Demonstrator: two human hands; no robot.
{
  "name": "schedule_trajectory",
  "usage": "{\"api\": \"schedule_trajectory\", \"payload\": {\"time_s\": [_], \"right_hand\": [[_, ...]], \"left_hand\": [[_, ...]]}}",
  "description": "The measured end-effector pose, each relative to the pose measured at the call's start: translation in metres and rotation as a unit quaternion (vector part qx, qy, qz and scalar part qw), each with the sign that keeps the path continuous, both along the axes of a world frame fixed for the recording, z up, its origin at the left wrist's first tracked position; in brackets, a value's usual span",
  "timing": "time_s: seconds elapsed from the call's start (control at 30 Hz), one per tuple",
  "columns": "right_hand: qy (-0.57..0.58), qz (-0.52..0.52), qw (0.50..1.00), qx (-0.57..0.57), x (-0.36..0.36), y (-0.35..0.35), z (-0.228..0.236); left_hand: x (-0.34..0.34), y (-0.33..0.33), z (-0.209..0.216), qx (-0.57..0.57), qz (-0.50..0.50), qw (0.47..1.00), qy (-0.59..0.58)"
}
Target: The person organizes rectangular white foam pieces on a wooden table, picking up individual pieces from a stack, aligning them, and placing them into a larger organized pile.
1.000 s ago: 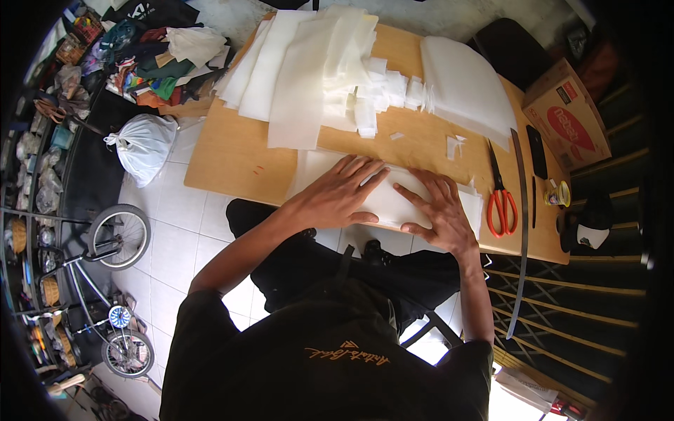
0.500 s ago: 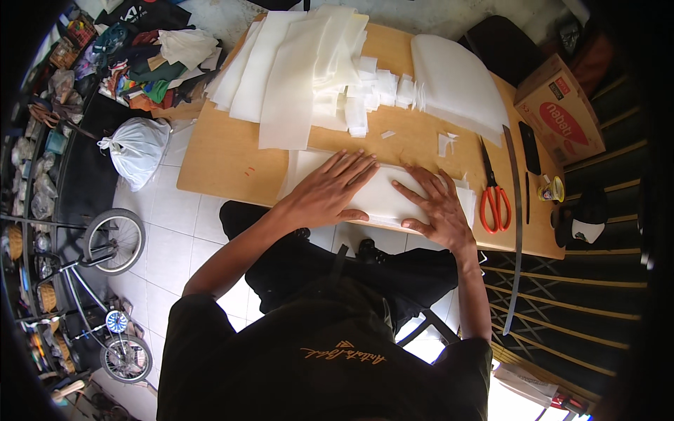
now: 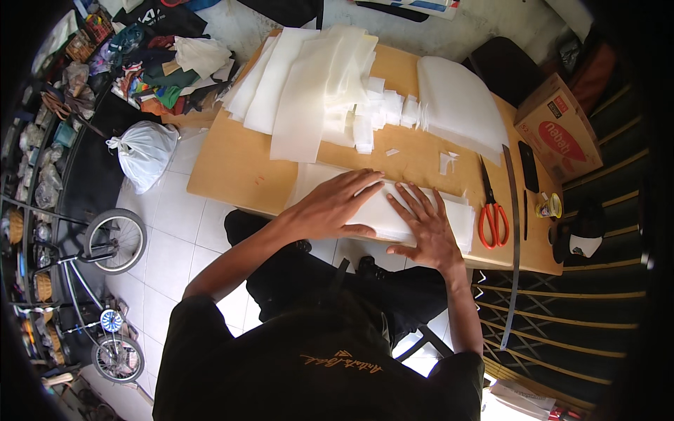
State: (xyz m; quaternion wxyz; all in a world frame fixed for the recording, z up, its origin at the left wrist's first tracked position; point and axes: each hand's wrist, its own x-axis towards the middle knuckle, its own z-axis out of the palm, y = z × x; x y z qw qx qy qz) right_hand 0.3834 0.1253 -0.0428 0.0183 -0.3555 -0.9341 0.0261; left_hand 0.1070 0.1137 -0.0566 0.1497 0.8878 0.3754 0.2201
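A stack of thin white translucent sheets (image 3: 382,215) lies along the near edge of the wooden table (image 3: 225,175). My left hand (image 3: 337,203) rests on the left and middle part of the stack, fingers stretched out and thumb apart. My right hand (image 3: 426,224) lies flat on its right part with the fingers spread. The fingertips of both hands come close together near the stack's middle. Neither hand grips anything. Scissors with orange handles (image 3: 493,223) lie to the right of the stack, apart from my right hand.
Long white sheets (image 3: 302,105) and small cut pieces (image 3: 382,109) cover the far left and middle. A curved white pile (image 3: 460,98) lies far right. A long metal ruler (image 3: 514,259) overhangs the near edge. Beyond it are a black phone (image 3: 528,166), a small cup (image 3: 550,206) and a cardboard box (image 3: 559,130).
My right hand has shifted slightly left on the sheets, its fingers straighter and flatter. My left hand stays on the stack. The whole view has tilted, so the table appears lower.
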Motion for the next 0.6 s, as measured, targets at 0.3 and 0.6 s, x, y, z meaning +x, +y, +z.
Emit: {"api": "schedule_trajectory", "payload": {"time_s": [0.3,0.6], "right_hand": [[0.064,-0.038,0.997,-0.020,-0.011,-0.011,0.017],[0.085,-0.070,0.993,-0.047,-0.011,-0.015,0.003]], "left_hand": [[-0.058,0.099,0.017,0.120,0.449,0.885,0.000],[-0.068,0.095,0.025,-0.067,0.402,0.905,-0.125]]}}
